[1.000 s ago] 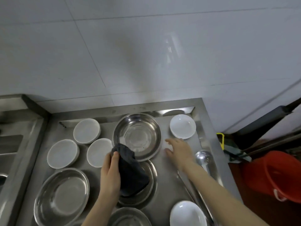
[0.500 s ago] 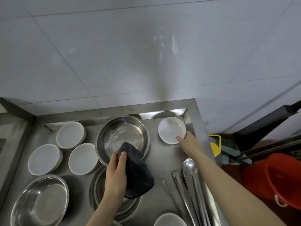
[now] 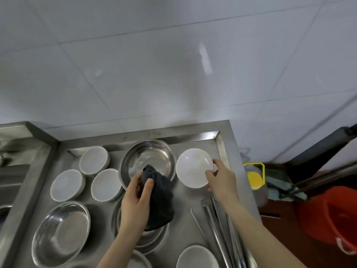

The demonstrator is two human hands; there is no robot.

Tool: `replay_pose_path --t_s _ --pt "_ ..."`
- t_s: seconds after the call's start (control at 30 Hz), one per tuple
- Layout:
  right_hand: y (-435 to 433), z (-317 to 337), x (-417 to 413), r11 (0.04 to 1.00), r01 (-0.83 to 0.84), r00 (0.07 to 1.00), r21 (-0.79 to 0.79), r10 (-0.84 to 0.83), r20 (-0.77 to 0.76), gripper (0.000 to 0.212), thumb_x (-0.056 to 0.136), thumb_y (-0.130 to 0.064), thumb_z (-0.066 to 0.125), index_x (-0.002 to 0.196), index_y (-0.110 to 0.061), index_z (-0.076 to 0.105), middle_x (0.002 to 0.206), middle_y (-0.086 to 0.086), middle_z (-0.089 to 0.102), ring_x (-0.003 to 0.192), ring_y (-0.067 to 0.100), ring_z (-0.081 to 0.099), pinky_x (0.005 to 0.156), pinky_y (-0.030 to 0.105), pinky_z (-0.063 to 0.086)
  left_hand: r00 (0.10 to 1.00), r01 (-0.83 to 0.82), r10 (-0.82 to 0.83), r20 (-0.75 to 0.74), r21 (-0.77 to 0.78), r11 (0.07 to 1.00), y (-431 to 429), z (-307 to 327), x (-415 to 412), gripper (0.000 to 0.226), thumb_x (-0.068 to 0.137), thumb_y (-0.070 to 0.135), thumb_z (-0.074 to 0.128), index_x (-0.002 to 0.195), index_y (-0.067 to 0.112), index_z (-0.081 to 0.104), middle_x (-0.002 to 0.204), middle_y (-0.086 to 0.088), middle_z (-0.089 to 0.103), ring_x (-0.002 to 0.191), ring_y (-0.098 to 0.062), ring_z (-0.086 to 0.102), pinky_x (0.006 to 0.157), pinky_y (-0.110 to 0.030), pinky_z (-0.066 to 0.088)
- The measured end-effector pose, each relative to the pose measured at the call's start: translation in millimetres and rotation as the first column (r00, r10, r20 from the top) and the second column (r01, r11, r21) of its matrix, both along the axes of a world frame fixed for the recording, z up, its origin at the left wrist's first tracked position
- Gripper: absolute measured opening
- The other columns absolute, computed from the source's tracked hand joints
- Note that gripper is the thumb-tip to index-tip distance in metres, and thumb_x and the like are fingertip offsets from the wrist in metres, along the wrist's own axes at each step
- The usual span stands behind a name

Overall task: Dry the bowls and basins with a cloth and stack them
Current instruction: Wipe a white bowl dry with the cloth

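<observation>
Since half a second ago: right hand (image 3: pixel 220 178) has gone from just touching the white bowl (image 3: pixel 191 167) to taking hold of its rim. A second ago that hand lay flat on the steel counter (image 3: pixel 181 207), short of the bowl. Left hand (image 3: pixel 135 200) and its dark cloth (image 3: pixel 160 196) sit much as before.

Right grip: thumb over the rim, fingers curled at and under the edge, pinching the bowl on its right, near side. Bowl is mouth up. Lifted or still seated on the counter: cannot tell.

Left grip: thumb and fingers closed round the bunched cloth, most of it hanging toward the person from the hand.

Key relation: the whole bowl extends left and away from the right-hand grip, so its open face lies between the two hands. The cloth is just left of the bowl's near-left rim, close but apart. The bowl is round, so no long axis to line up.

Left of the bowl, rim near rim, stands a deep steel basin (image 3: pixel 148 157), with the cloth's top overlapping its near edge. Toward the person from the right grip lie long steel tongs (image 3: pixel 212 219).

Judgement: next is a short carry of the bowl leftward and toward the person to meet the cloth; the left hand is the nearer one for wiping. Drying of this bowl not yet begun.
</observation>
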State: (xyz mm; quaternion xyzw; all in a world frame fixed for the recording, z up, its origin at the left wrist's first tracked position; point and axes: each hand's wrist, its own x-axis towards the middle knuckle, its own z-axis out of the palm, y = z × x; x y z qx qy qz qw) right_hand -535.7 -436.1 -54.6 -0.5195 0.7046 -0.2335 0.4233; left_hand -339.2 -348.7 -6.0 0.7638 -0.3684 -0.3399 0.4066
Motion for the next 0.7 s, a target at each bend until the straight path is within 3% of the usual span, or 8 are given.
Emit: replay_pose_path --t_s 0.1,0.23,0.3,0.37,0.4,0.47,0.6,0.7 --pt "33.0 24.8 5.5 1.0 -0.009 0.997 -0.001 0.009 0.079 0.035 0.089 -0.014 0.056 0.123 -0.022 0.059 0.09 0.007 0.071 0.054 0.017 0.069 0.044 0.013 0.048 0.993 0.03 -0.023 0.12 -0.061 0.998 9.9 18.2 -2.8 0.016 0.093 0.034 0.059 0.105 0.043 0.054 0.113 0.008 0.049 0.102 -0.008 0.052 0.094 -0.03 0.039" --pt "75.4 58.7 19.7 0.997 -0.043 0.978 -0.062 0.054 0.2 0.027 0.091 -0.01 0.058 0.115 -0.024 0.058 0.074 0.003 0.069 0.048 0.009 0.066 0.043 0.006 0.04 0.939 0.209 -0.154 0.308 -0.156 0.965 19.3 37.5 -9.3 0.04 0.086 0.031 0.07 0.12 0.038 0.051 0.115 0.013 0.045 0.108 -0.005 0.049 0.094 -0.029 0.043" --pt "91.9 72.3 27.4 0.993 -0.051 0.963 -0.106 0.077 0.258 0.026 0.092 -0.009 0.059 0.107 -0.029 0.054 0.07 0.0 0.068 0.048 0.004 0.065 0.045 0.006 0.04 0.813 0.376 -0.273 0.513 -0.106 0.92 24.2 40.0 -12.3 0.046 0.082 0.031 0.073 0.123 0.036 0.051 0.119 0.014 0.051 0.114 -0.009 0.05 0.095 -0.032 0.041" --pt "103.7 81.4 32.2 0.984 -0.027 0.963 -0.176 0.073 0.26 0.025 0.091 -0.011 0.061 0.102 -0.032 0.051 0.068 -0.001 0.068 0.05 0.004 0.066 0.048 0.008 0.043 0.571 0.497 -0.349 0.743 0.025 0.867 29.4 39.7 -15.8 0.036 0.083 0.034 0.066 0.118 0.032 0.057 0.119 0.012 0.06 0.121 -0.014 0.051 0.101 -0.037 0.037" --pt "108.0 85.1 33.5 0.977 -0.011 0.968 -0.214 0.064 0.243 0.024 0.091 -0.014 0.062 0.1 -0.032 0.051 0.066 -0.003 0.068 0.052 0.006 0.066 0.049 0.009 0.045 0.473 0.518 -0.365 0.802 0.082 0.852 32.4 41.1 -17.1 0.03 0.086 0.036 0.058 0.116 0.031 0.061 0.118 0.012 0.063 0.123 -0.014 0.05 0.104 -0.037 0.034" --pt "115.1 90.6 34.5 0.964 0.029 0.972 -0.264 0.034 0.232 0.019 0.092 -0.018 0.063 0.101 -0.031 0.053 0.063 -0.002 0.068 0.051 0.008 0.066 0.05 0.01 0.046 0.389 0.514 -0.376 0.841 0.141 0.846 39.1 47.3 -18.6 0.033 0.09 0.04 0.046 0.116 0.032 0.065 0.117 0.014 0.066 0.122 -0.012 0.051 0.103 -0.034 0.031" --pt "122.8 100.1 39.6 0.939 0.139 0.964 -0.315 -0.056 0.261 0.018 0.091 -0.018 0.064 0.108 -0.022 0.063 0.058 -0.002 0.064 0.05 0.011 0.063 0.052 0.019 0.051 0.389 0.524 -0.428 0.816 0.186 0.831 53.3 69.6 -21.6 0.044 0.091 0.043 0.032 0.124 0.034 0.059 0.121 0.016 0.064 0.121 -0.01 0.051 0.097 -0.035 0.036" --pt "126.2 107.5 48.1 0.92 0.161 0.974 -0.358 -0.088 0.211 0.029 0.088 -0.014 0.065 0.116 -0.019 0.066 0.061 -0.006 0.06 0.058 0.007 0.057 0.056 0.012 0.043 0.49 0.56 -0.496 0.717 0.177 0.809 64.0 77.8 -21.0 0.052 0.091 0.043 0.025 0.138 0.034 0.045 0.134 0.018 0.053 0.128 -0.006 0.042 0.1 -0.031 0.029"
